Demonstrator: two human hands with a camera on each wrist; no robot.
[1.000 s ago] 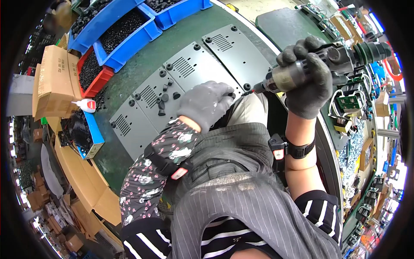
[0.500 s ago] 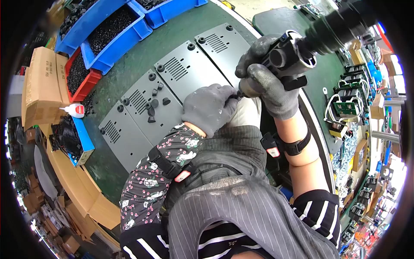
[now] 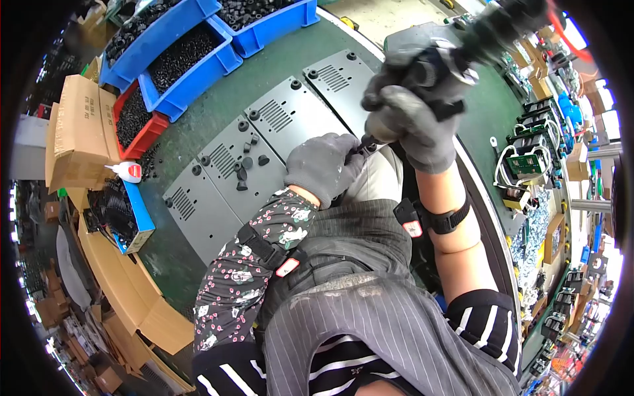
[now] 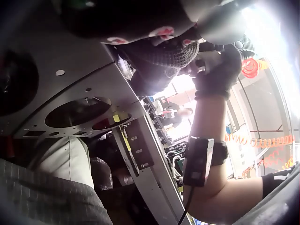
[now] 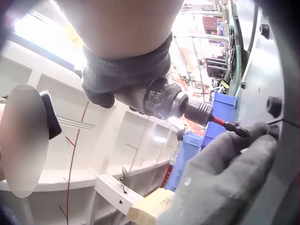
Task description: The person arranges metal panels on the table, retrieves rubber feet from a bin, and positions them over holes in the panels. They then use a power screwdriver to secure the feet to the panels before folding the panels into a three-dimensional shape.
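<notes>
My gloved left hand (image 3: 323, 168) lies at the near edge of a grey slotted metal plate (image 3: 300, 112). In the right wrist view its thumb and finger pinch a black rubber foot (image 5: 273, 131) against the plate's surface. My gloved right hand (image 3: 419, 129) grips a power screwdriver (image 5: 161, 101), blurred in the head view. The driver's bit (image 5: 219, 121), with a red band, points at the left fingertips and reaches the foot there. Several loose rubber feet (image 3: 247, 162) lie on a neighbouring plate; others sit at the plates' corners.
Blue bins (image 3: 188, 76) and a red bin (image 3: 142, 125) of small black parts stand at the back left. Nearby are a cardboard box (image 3: 82, 132), a white bottle (image 3: 129, 172) and a small blue-sided box (image 3: 135, 218). Circuit boards (image 3: 528, 162) lie at the right.
My right hand has brought the screwdriver left toward the left fingers and tilted its rear end up toward the camera. The left hand stays at the plate's edge.
</notes>
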